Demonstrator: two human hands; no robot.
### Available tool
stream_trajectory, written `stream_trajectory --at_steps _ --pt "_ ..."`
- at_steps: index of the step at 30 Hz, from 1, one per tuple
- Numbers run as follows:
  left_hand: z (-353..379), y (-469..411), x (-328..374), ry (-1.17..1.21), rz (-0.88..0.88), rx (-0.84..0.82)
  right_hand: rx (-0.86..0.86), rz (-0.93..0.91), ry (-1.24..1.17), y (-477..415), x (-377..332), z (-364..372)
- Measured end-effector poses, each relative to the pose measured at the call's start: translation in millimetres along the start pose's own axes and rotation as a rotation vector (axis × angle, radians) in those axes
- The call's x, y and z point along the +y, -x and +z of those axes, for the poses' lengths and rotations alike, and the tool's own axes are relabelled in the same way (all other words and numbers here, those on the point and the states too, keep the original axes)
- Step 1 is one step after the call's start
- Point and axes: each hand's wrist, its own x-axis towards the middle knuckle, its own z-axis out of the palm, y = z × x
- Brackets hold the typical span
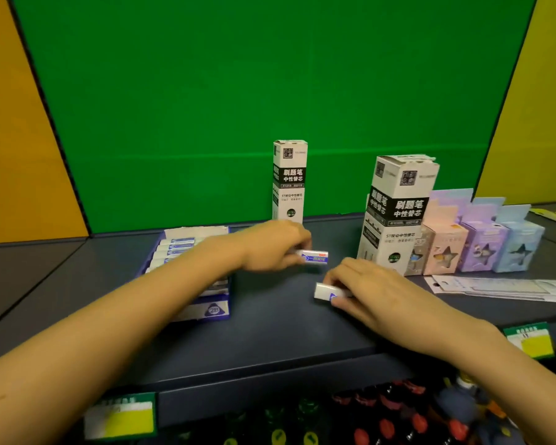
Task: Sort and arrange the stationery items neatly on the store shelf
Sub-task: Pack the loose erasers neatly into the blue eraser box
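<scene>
I see a dark shelf (pixel 270 330) bearing a blue eraser tray (pixel 217 311), a slim refill box (pixel 289 181), a wider refill box (pixel 395 216), pastel boxes (pixel 482 248) and flat packs (pixel 501 289) at right

Both arms of the person are bare, with skin showing from the lower edge up to the fingers. The left grip (pixel 276 248) and the right grip (pixel 366 287) are bare hands. The left forearm (pixel 126 319) has one small dark spot near the elbow. The right forearm (pixel 495 348) looks plain.
</scene>
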Motion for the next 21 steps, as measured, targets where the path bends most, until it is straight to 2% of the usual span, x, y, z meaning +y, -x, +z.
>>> stream_trajectory --at_steps 4,12,16,21 --pt "-26.6 53.5 -19.9 0.157 -0.045 0.107 0.01 -0.053 -0.172 -16.6 -12.5 -4.5" --pt "-43.4 158.6 -45.1 0.212 -0.25 0.089 -0.039 -0.162 -0.357 -65.4 -55.4 -1.9" --pt "-39.6 183.9 -50.9 0.194 -0.312 0.046 -0.012 -0.201 -0.322 -91.8 -77.2 5.2" --pt "-32.1 191.1 -59.9 0.21 -0.39 0.019 -0.008 -0.153 -0.247 -111.6 -94.4 9.9"
